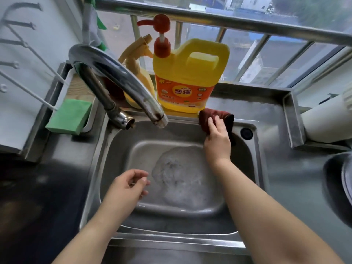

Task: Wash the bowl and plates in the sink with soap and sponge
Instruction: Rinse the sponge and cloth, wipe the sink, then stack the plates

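1. Right hand point(217, 138): grasps dark red cloth point(219, 116) draped on sink point(255, 149) rim, centre right, likely parking it.
2. Left hand point(126, 184): loosely curled, holding nothing, lower centre.
3. Green sponge point(69, 117): left ledge, handy.
4. Soap jug point(188, 77): behind sink.
5. Bowl, plates: not visible; only foam point(181, 176).

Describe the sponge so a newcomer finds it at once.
Start at the steel sink and follow the curved faucet to its left. There, in a small tray on the counter, lies the sponge: a flat green block, unlike the dark red cloth.
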